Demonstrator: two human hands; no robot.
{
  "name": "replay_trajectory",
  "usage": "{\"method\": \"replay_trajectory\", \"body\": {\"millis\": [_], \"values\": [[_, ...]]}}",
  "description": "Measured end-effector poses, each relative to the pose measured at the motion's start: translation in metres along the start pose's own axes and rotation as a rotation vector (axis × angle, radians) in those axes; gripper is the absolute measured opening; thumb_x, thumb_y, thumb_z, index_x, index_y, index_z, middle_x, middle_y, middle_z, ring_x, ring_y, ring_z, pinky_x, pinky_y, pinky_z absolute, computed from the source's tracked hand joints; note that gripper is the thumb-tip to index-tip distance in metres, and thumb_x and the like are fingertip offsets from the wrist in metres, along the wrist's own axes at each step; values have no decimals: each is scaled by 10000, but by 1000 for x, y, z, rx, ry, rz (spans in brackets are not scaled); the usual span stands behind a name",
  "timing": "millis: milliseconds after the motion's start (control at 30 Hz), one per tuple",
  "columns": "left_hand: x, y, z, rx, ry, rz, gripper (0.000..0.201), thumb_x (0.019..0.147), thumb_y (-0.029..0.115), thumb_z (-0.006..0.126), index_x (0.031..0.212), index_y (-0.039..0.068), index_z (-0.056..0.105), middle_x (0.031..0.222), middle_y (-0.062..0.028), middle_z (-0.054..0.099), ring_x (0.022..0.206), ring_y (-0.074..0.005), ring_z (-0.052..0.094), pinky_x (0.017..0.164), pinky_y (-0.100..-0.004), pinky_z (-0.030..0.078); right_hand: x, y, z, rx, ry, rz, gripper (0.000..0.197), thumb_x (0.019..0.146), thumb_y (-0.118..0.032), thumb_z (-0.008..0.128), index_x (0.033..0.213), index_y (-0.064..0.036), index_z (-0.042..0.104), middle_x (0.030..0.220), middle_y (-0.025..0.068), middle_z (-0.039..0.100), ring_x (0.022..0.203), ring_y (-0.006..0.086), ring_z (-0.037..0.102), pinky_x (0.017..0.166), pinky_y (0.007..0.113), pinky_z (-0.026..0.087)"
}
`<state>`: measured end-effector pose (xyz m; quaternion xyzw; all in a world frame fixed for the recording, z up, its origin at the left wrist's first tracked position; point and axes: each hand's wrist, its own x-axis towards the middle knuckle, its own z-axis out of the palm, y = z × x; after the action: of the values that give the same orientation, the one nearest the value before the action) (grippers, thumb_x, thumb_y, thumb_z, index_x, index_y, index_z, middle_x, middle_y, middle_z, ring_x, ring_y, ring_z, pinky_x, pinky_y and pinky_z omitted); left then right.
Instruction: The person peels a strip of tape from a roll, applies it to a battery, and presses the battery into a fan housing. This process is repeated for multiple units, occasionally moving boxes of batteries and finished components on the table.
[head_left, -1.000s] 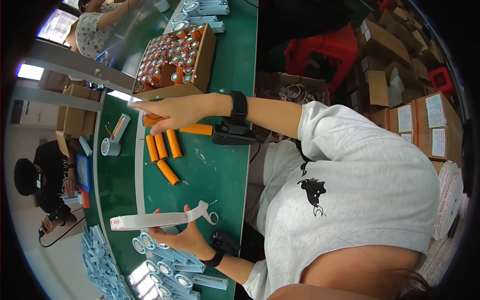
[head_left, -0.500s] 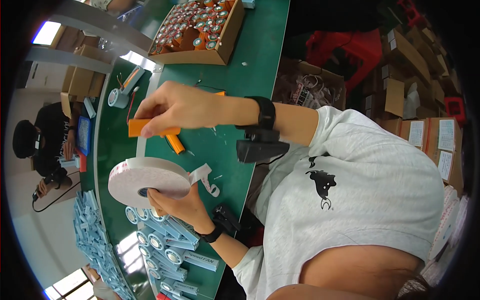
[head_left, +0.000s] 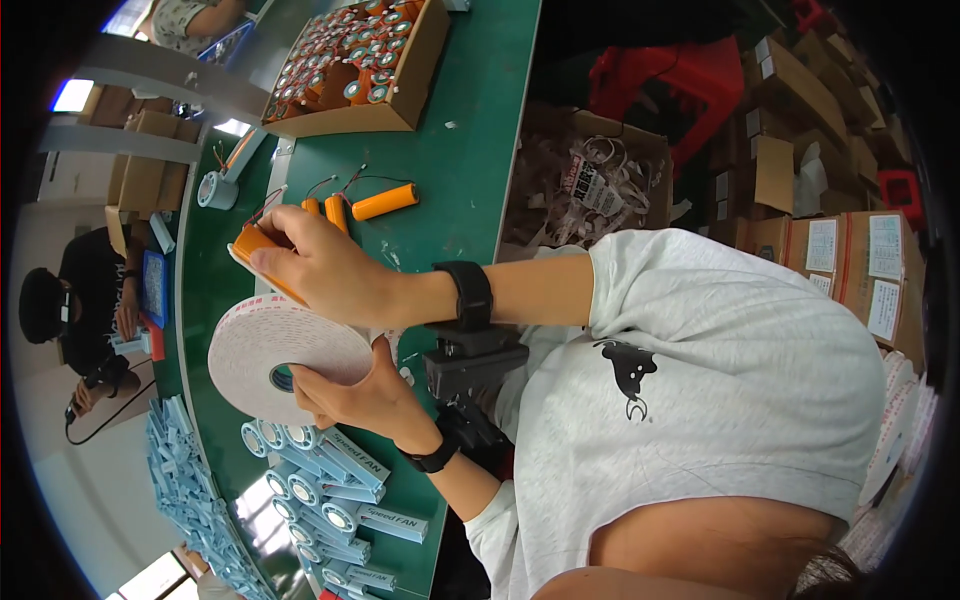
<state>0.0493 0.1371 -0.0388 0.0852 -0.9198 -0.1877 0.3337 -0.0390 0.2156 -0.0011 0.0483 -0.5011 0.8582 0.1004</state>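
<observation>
A small-appliance assembly workshop is shown by the green workbench point(head_left: 485, 120), where light-blue handheld-fan housings point(head_left: 395, 522) are lined up and wired orange battery cells point(head_left: 352, 92) are boxed; cartons point(head_left: 805, 245) are stacked nearby, and another bench is manned by a co-worker point(head_left: 90, 265).

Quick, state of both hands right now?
Left hand: closed, holding the white tape roll, fingers at its core.
Right hand: closed, gripping an orange battery.

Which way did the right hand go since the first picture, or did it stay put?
Yes, the right hand moved: away from the cardboard box, down the picture, nearer the tape roll.
</observation>
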Motion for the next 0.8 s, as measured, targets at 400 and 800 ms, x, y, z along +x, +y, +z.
{"method": "replay_trajectory", "body": {"millis": [400, 800], "values": [[0, 23, 12, -206, -661, 360, 653, 622, 76, 694, 1194, -62, 412, 1220, -239, 412, 1207, -405, 290, 942, -464, 262, 78, -114, -113, 389, -72, -379, 329, 875, -184, 531, 1149, -14, 467, 940, 49, 552, 900, 146, 540, 803, 266, 432], [85, -130, -93, 94, -1105, 77, 621, 595, -70, 623, 1182, 62, 471, 1197, -134, 462, 1144, -307, 407, 949, -364, 336, 2, -35, -93, 369, -473, 244, 296, 689, 2, 623, 979, -7, 562, 874, 41, 564, 805, 136, 564, 782, 265, 457]]}}
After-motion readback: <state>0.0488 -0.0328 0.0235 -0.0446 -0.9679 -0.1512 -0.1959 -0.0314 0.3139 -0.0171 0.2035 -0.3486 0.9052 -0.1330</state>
